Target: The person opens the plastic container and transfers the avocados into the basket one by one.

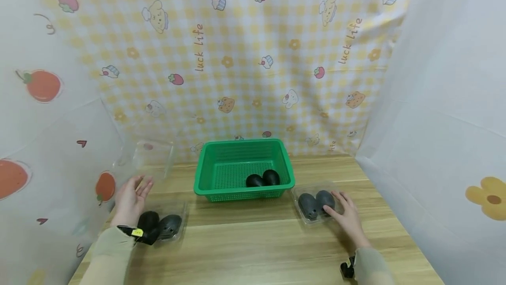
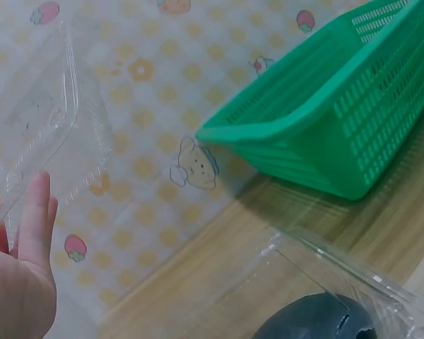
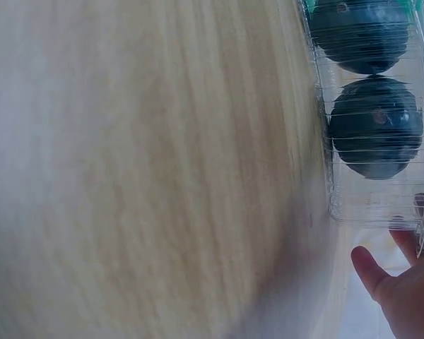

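My left hand [image 1: 132, 197] is raised at the left, fingers apart beside the upright clear lid [image 1: 153, 155] of a plastic box. That clear box [image 1: 183, 208] holds dark egg-shaped objects [image 1: 171, 225], partly covered by the wrist camera. In the left wrist view the fingertips overlap the lid [image 2: 71, 106]. On the other side, my right hand [image 1: 348, 217] reaches over the right end of a second clear box [image 1: 312, 187] with two dark egg-shaped objects [image 1: 308, 205]. Its thumb [image 3: 367, 268] is spread away from the other fingers, which are at the box's end.
Between the boxes, a green plastic basket [image 1: 204, 192] stands at the back of the wooden table [image 1: 253, 250], with two black egg-shaped objects [image 1: 271, 177] inside. A checked curtain [image 1: 253, 83] hangs behind, and white sheets [image 1: 442, 100] flank both sides.
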Action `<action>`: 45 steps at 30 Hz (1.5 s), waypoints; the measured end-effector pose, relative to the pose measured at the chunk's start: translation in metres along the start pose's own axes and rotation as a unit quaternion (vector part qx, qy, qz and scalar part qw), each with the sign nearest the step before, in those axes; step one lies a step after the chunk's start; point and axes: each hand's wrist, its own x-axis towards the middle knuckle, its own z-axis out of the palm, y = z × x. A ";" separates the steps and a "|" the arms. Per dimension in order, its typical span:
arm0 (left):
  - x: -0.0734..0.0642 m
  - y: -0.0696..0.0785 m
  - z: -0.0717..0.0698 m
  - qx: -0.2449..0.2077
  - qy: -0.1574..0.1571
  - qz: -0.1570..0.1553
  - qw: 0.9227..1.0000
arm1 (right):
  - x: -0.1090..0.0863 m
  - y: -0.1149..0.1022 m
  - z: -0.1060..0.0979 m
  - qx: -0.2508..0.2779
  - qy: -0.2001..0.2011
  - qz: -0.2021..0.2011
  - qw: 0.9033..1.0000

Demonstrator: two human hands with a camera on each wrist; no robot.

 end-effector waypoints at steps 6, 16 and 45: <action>0.015 -0.007 -0.008 0.021 0.059 -0.009 0.998 | -0.001 0.000 0.002 0.005 0.005 -0.003 1.000; 0.028 -0.013 -0.009 0.116 0.051 -0.038 0.991 | -0.002 0.000 0.004 0.003 0.009 -0.003 1.000; 0.060 -0.022 -0.013 0.277 0.064 -0.125 0.951 | 0.002 0.005 0.006 0.011 0.019 -0.002 1.000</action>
